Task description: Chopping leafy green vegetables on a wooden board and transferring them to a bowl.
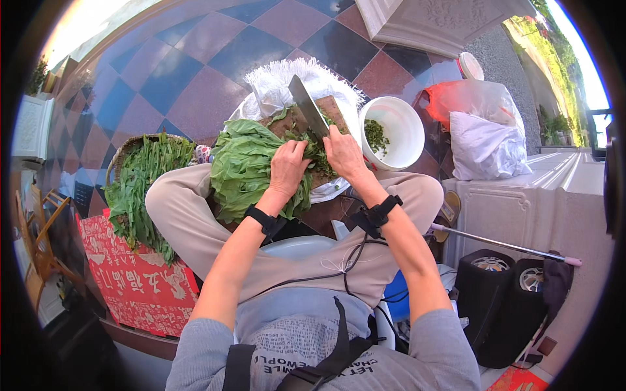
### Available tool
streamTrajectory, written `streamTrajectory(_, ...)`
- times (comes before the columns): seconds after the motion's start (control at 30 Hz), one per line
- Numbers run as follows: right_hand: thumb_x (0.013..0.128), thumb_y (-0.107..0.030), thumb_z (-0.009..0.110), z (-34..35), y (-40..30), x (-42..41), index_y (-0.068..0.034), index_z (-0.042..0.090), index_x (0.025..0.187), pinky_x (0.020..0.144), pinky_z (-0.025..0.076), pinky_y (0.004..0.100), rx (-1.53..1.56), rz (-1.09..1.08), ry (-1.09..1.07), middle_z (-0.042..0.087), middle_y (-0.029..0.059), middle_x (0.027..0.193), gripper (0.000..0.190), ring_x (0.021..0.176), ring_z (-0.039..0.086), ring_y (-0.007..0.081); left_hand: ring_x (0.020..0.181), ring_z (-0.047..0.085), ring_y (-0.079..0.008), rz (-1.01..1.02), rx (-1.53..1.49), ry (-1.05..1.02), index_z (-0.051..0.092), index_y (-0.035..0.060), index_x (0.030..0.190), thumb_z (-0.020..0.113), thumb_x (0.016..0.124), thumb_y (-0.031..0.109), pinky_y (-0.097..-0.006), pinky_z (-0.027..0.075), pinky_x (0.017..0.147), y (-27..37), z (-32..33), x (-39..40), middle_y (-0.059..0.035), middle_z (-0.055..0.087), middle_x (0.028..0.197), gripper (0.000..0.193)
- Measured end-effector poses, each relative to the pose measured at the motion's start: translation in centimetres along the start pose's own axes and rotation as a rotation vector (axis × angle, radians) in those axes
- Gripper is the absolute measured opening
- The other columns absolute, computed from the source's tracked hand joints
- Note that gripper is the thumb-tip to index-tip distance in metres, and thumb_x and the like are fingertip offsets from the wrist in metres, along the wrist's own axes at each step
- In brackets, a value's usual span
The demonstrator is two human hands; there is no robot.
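Observation:
A wooden chopping board (288,122) lies on a white woven sack (275,88) between my knees. My right hand (344,150) grips the handle of a broad-bladed cleaver (309,105), its blade pointing away over the board. Beside the blade, my left hand (289,165) presses on leafy greens at the board, its fingers bent around them. A large bunch of green leaves (239,168) spreads from under this hand towards my left knee. Chopped greens (320,159) lie between both hands. Right of the board is a white bucket (411,132) with some chopped greens (375,137) inside.
A basket (117,163) heaped with long-leaved greens (146,181) stands at left by a red printed sheet (142,283). Plastic bags (484,141) lie at right, near a metal pole (499,243) and black speakers (481,288). A black cable (313,279) crosses my lap.

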State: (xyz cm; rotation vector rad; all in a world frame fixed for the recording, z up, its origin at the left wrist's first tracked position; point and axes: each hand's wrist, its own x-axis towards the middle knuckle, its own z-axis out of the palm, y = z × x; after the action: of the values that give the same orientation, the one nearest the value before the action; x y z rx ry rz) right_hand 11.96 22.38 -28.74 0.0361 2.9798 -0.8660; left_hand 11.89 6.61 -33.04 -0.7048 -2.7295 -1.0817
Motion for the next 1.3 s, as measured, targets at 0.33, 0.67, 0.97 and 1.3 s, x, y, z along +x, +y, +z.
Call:
streamTrajectory(0.33,0.089,-0.016,0.052,-4.0,-1.1,-5.6,0.001,0.045,0.093,0.060,0.041,0.0551,0.003,0.066,-0.134,0.057,0.0272,0.066,0.019,0.068,0.056,0.0470,0.086,0.057,-0.0321,-0.023,0.028,-0.021,0.054,0.0044,0.093,0.072,0.067,0.007,-0.0398,0.046,0.073,-0.2,0.2,0.0,-0.0119,0.057,0.091,0.032)
streamTrajectory(0.67,0.084,-0.006,0.050,2.0,-1.6,-1.5,-0.001,0.042,0.091,0.060,0.048,0.0532,-0.117,0.060,-0.108,0.061,0.0238,0.068,0.012,0.067,0.061,0.0441,0.086,0.059,-0.0306,-0.013,0.036,0.046,0.057,0.0047,0.092,0.071,0.067,0.007,-0.0390,0.048,0.071,-0.6,1.2,-0.1,-0.0099,0.059,0.093,0.028)
streamTrajectory(0.97,0.089,-0.016,0.050,-1.8,-1.1,-1.9,-0.001,0.045,0.091,0.062,0.045,0.0544,0.048,0.037,0.029,0.059,0.0271,0.069,0.016,0.071,0.058,0.0467,0.085,0.059,-0.0297,-0.017,0.032,0.050,0.057,0.0053,0.093,0.070,0.069,0.009,-0.0389,0.048,0.071,-0.5,0.7,-0.5,-0.0096,0.058,0.091,0.027)
streamTrajectory(1.3,0.089,-0.015,0.051,-3.9,-1.2,-5.1,-0.001,0.043,0.092,0.060,0.044,0.0536,-0.076,0.029,-0.228,0.059,0.0251,0.067,0.016,0.067,0.058,0.0463,0.085,0.059,-0.0304,0.015,0.019,0.065,0.057,0.0042,0.092,0.071,0.067,0.008,-0.0388,0.048,0.072,-0.8,1.1,-0.3,-0.0098,0.058,0.093,0.028)
